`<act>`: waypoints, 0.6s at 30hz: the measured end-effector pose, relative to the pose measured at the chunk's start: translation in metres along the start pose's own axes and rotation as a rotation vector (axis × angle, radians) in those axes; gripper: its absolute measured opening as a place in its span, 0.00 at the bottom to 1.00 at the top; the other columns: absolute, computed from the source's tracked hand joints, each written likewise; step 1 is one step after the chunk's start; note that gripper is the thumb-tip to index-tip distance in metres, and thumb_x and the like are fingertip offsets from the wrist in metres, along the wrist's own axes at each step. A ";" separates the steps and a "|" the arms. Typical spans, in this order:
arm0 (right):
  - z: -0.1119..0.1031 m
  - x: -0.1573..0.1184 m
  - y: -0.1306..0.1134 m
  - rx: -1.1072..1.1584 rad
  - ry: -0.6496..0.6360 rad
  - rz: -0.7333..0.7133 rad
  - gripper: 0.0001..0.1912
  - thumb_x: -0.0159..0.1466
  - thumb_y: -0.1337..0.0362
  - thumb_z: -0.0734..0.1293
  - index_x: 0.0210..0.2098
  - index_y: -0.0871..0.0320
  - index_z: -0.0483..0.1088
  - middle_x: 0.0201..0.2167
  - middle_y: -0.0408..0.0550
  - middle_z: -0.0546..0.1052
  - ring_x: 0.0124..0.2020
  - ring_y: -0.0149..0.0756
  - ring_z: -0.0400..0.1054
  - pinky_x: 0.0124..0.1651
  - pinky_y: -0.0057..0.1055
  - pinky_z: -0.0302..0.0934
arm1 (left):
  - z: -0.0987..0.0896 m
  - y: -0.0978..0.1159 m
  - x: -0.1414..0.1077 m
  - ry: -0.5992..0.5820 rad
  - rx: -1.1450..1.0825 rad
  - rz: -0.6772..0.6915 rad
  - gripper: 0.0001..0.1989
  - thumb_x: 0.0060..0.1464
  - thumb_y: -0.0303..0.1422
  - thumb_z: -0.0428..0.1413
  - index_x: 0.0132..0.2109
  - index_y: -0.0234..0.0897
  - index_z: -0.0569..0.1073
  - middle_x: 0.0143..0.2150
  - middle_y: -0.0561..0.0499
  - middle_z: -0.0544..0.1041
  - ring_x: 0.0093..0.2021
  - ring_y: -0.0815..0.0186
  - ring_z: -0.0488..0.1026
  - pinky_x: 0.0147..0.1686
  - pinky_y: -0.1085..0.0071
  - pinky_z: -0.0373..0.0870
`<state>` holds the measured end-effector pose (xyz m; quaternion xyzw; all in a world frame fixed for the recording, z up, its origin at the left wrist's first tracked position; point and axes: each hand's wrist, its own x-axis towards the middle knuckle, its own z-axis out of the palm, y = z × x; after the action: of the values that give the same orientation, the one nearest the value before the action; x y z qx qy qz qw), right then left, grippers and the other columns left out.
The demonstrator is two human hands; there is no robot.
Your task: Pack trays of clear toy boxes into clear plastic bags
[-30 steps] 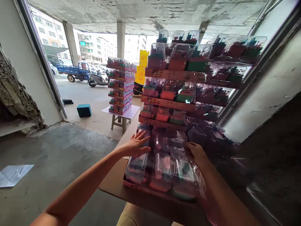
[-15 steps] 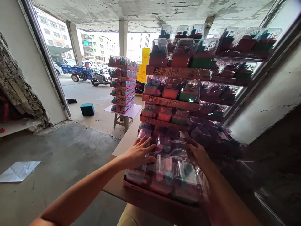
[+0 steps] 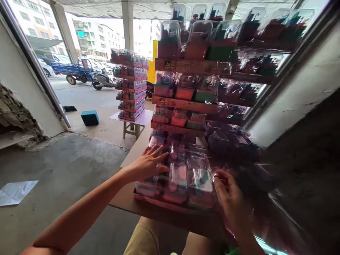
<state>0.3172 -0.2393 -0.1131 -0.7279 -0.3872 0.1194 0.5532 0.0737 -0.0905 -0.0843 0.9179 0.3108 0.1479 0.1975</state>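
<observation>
Left grip (image 3: 148, 163) splayed flat, right grip (image 3: 228, 189) curled, hold unclear, glossy rounded plastic boxes (image 3: 178, 179)

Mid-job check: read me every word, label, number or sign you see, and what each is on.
No text reads clearly enough to quote.
Upper tray front: stylised characters beside cartoon faces, too blurred.
Tray fronts below it: similar printing, too small.
Far stack: any print too small.
Nearest tray: no lettering made out.

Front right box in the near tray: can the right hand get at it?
Probably yes: the right hand is just right of that box, no other box stands between, and the left hand lies farther left. I can't tell whether wrapping covers it.
</observation>
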 end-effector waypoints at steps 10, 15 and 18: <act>-0.075 0.044 0.008 -0.402 0.318 -0.222 0.13 0.56 0.62 0.59 0.39 0.60 0.67 0.37 0.56 0.71 0.38 0.44 0.64 0.45 0.40 0.57 | -0.006 0.003 -0.003 0.042 0.147 0.050 0.32 0.57 0.53 0.41 0.63 0.43 0.55 0.67 0.45 0.48 0.67 0.54 0.39 0.62 0.49 0.28; -0.142 0.126 0.016 -0.552 0.108 -0.070 0.23 0.43 0.84 0.60 0.36 0.62 0.73 0.48 0.61 0.70 0.52 0.49 0.59 0.53 0.40 0.48 | -0.004 0.019 -0.010 0.037 0.130 0.135 0.31 0.57 0.52 0.42 0.64 0.44 0.54 0.67 0.45 0.47 0.67 0.54 0.41 0.63 0.51 0.29; -0.147 0.152 0.019 -0.441 0.088 -0.067 0.19 0.42 0.85 0.62 0.25 0.59 0.74 0.37 0.52 0.75 0.41 0.39 0.67 0.45 0.33 0.54 | 0.005 0.035 -0.015 0.044 0.119 0.191 0.30 0.57 0.50 0.45 0.63 0.46 0.54 0.67 0.46 0.47 0.67 0.54 0.41 0.63 0.51 0.29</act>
<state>0.5159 -0.2404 -0.0387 -0.8224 -0.4034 -0.0186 0.4007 0.0822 -0.1267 -0.0748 0.9499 0.2346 0.1673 0.1208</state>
